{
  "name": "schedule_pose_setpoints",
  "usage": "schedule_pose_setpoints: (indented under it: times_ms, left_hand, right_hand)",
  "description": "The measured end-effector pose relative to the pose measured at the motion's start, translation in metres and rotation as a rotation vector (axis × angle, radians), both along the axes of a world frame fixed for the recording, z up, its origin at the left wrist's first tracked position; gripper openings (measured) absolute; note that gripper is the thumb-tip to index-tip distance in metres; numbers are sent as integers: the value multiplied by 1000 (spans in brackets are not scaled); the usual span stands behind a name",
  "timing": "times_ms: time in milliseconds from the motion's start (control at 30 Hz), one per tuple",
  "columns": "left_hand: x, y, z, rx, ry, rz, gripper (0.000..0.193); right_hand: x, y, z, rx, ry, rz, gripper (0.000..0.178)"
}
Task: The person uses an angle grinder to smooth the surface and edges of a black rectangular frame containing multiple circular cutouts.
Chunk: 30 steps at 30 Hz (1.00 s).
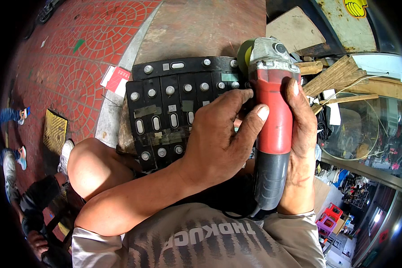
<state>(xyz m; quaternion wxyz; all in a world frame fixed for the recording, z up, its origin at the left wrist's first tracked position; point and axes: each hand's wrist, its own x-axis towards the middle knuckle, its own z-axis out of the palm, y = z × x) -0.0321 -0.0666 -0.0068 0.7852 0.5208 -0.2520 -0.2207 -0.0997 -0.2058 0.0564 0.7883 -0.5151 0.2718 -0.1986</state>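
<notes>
- Grinder [274, 116] sits btwn both hands, head pointing away from body, tail near shirt [201, 236]; prob. so its weight stays close in.
- R hand [303, 116]: fingers wrapped round grinder's right side, thumb on top, prob. taking most of the load.
- L hand [221, 138]: fingers half-curled, thumb touching grinder's left side, maybe steadying; can't tell if they grip.
- Disc [245, 56] is on grinder's left, near black block [165, 120] w/ bolts, laid ahead of person, prob. for easy reach.
</notes>
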Motion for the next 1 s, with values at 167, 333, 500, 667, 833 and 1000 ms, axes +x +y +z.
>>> schedule_pose_setpoints:
  times_ms: [167, 333, 500, 667, 833, 1000]
  left_hand:
    - [0, 2, 1, 24, 0, 5, 34]
    - [1, 2, 1, 13, 11, 9, 35]
    - [0, 1, -2, -6, -1, 25, 35]
    - [0, -1, -5, -25, -13, 32, 35]
    - [3, 4, 2, 29, -15, 5, 34]
    - [3, 6, 4, 17, 48, -24, 33]
  right_hand:
    - [3, 3, 2, 4, -8, 23, 62]
    - [5, 3, 2, -7, -8, 17, 62]
    - [6, 4, 4, -22, 3, 35, 63]
    - [7, 5, 5, -11, 2, 24, 62]
    - [7, 5, 5, -15, 8, 32, 62]
    - [8, 5, 4, -14, -10, 31, 61]
